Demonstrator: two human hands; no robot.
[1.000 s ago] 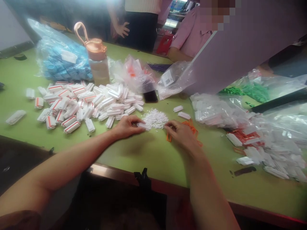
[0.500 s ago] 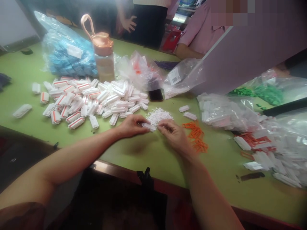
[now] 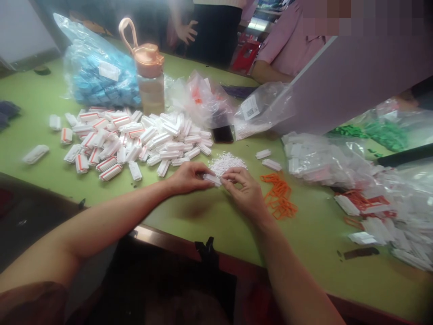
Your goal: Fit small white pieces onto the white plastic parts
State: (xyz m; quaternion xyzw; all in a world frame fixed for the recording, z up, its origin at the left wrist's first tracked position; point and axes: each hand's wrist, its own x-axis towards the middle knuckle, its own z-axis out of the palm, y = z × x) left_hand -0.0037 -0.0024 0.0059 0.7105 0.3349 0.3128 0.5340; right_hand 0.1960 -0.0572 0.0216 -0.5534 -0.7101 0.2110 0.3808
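Observation:
Between the thumb and fingers of my left hand (image 3: pixel 189 177) is a small white plastic block (image 3: pixel 212 179), held level just above the table. My right hand (image 3: pixel 244 188) is pinched at the block's right end; whatever its fingertips hold is too small to make out. Right behind both hands lies a heap of tiny white plastic pieces (image 3: pixel 227 162). Orange rectangular frames (image 3: pixel 279 196) lie to the right of my right hand. Beyond my left hand spreads a large pile of white blocks (image 3: pixel 169 142), several with an orange-red stripe.
A bottle (image 3: pixel 150 85) with a peach lid stands behind the pile, beside a bag of blue parts (image 3: pixel 104 81). A phone (image 3: pixel 223 134) lies near clear bags. Bagged white parts (image 3: pixel 311 158) fill the right side, under a slanted panel (image 3: pixel 355 67). Other people are across the table.
The view has shifted slightly, so everything sits a little further right. Both hands stay at the white block, with the right fingertips still at its end.

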